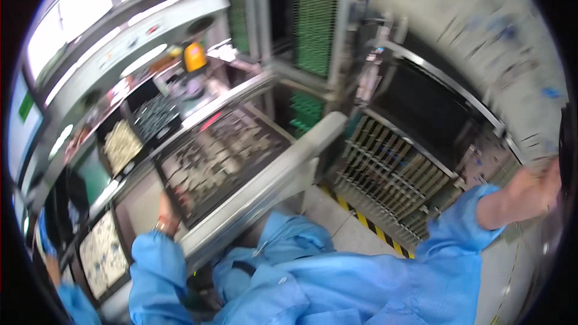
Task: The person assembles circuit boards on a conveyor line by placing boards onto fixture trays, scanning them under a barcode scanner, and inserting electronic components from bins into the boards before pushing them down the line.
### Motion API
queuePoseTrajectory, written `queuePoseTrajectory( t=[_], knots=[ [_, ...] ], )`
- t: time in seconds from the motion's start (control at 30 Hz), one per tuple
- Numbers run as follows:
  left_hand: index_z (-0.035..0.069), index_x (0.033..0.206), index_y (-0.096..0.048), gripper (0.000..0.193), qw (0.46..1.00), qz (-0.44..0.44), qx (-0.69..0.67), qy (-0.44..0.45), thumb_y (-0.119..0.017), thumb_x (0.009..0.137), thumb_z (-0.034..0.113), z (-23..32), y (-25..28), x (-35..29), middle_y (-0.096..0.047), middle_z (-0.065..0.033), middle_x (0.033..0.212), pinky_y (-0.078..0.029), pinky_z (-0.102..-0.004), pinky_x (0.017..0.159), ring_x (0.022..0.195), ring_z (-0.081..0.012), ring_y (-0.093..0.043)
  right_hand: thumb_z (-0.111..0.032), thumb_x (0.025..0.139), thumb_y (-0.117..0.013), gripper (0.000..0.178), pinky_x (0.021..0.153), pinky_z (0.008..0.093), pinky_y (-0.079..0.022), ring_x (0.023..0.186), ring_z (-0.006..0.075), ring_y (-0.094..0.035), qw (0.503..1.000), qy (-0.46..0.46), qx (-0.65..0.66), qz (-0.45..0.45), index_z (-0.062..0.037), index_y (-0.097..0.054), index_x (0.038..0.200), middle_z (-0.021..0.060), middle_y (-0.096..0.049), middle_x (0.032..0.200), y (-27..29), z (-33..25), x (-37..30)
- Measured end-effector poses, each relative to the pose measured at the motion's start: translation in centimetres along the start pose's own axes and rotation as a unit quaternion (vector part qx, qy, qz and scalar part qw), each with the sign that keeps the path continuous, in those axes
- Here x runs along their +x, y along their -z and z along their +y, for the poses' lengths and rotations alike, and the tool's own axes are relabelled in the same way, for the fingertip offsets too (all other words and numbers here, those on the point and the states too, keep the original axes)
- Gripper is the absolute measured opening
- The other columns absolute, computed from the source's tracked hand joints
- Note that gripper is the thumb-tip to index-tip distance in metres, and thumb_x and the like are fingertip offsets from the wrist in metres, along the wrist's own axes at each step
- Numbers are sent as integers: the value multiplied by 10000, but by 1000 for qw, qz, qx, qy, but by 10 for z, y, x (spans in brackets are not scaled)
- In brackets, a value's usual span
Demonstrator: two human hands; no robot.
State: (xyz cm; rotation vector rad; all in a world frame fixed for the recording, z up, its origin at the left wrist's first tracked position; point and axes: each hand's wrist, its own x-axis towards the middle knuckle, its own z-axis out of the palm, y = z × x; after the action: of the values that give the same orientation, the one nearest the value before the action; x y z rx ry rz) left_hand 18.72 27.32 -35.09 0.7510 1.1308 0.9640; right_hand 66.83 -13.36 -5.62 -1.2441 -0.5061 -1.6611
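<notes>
The left hand (167, 219) is laid by the dark tray (220, 159); its fingers are hidden. The blurred right hand (533, 189) cannot be judged. The tray could be bumped.

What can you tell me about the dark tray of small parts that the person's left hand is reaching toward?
The tray is a dark, flat, rectangular grid with many small pale parts in rows, blurred by motion. It lies tilted in the picture on a metal workbench, framed by grey metal rails. The left hand is at its near corner, seemingly touching the edge; the blur hides the grip.
</notes>
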Motion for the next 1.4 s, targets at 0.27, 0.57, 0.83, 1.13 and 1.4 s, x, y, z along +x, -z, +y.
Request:
queuePoseTrajectory(
  t=[0.27, 0.57, 0.83, 1.13, 1.4],
  knots=[
    [75, 1055, -566, 380, 997, 62, -35, 38, -299, 894, 291, 16, -10, -23, -652, -88, 920, -473, -312, 652, 735, -205, -601, -70, 899, -475, 293, 917, 326, -436, 1027, 220, -576, 412, -671, 455, -415, 55, -507, 1161, 129, -588, 1128, -136, -88, -262],
    [-15, 1069, -509, 437, 989, 27, -143, 24, -249, 917, 302, 26, 13, -19, -608, -160, 1012, -458, -367, 791, 868, -269, -571, 56, 808, -455, 444, 1042, 406, -342, 1195, 310, -454, 104, -758, 445, -465, 96, -394, 1246, 193, -478, 1275, -196, -183, -364],
    [-17, 1157, -474, 442, 970, 26, -228, 82, -240, 937, 287, 27, 8, -30, -583, -162, 1030, -461, -349, 772, 861, -256, -563, 112, 788, -448, 424, 1014, 364, -388, 1147, 288, -503, -8, -787, 377, -488, 123, -406, 1209, 203, -512, 1221, -201, -212, -387],
    [5, 1187, -477, 411, 970, 53, -210, 112, -263, 933, 247, 36, -7, -36, -576, -106, 954, -438, -321, 719, 790, -204, -535, 161, 786, -433, 493, 1055, 395, -335, 1191, 285, -459, -12, -775, 354, -523, 80, -379, 1269, 192, -479, 1260, -211, -217, -394],
    [9, 1183, -479, 403, 966, 62, -221, 121, -271, 930, 243, 34, -9, -36, -575, -104, 952, -442, -319, 703, 789, -207, -538, 58, 846, -480, 366, 996, 303, -383, 1091, 199, -526, -39, -711, 375, -593, 78, -448, 1211, 159, -528, 1210, -208, -234, -389]
  ],
)
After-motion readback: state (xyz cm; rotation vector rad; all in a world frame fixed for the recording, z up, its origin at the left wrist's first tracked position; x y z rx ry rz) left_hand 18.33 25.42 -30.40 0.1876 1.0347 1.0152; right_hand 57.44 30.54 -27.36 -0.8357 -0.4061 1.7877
